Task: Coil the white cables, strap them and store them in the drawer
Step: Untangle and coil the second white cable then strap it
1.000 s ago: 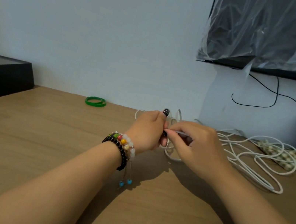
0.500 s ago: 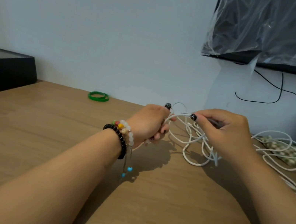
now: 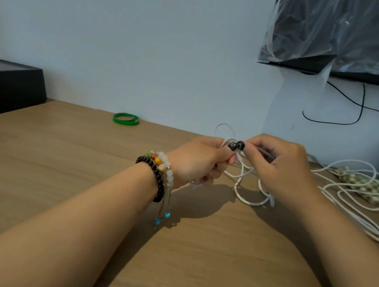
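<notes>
Two hands, left hand (image 3: 199, 161), right hand (image 3: 279, 167), gripping white cable (image 3: 246, 199)

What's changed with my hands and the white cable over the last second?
The right hand swung out rightward drawing cable, then came back to meet the left hand, laying another loop of white cable into its grip. Both still hold the cable; the green bands stayed put.

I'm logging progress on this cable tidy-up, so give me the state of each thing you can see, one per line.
Left hand: grips gathered white cable loops.
Right hand: pinches the cable next to the left hand.
White cable: partly gathered; the rest lies in loose loops on the table, unstrapped.
Green bands: lying flat on the table, untouched.
Black box: at the table's left edge; open or shut unclear.
Checked cloth: flat under the loose loops.
</notes>
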Available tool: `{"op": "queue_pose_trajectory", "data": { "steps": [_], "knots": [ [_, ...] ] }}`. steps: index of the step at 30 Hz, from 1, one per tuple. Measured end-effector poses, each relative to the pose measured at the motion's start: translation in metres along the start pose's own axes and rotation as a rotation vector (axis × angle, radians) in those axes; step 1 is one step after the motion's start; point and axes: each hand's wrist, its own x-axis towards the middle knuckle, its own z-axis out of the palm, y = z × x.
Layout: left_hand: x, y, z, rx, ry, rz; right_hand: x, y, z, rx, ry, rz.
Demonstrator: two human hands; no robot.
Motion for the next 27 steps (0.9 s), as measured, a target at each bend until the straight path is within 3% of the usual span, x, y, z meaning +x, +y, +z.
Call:
{"op": "queue_pose_trajectory", "data": {
  "steps": [14,23,27],
  "knots": [
    [0.002,0.0,-0.001,-0.042,0.085,-0.016,-0.003,-0.001,0.006,0.005,-0.094,-0.017],
    [0.005,0.006,-0.007,-0.368,0.232,0.163,0.004,0.006,0.004,-0.142,0.066,-0.061],
    [0.003,0.018,-0.031,-0.72,0.41,0.228,0.005,0.022,-0.013,-0.34,0.182,-0.013]
  ]
}}
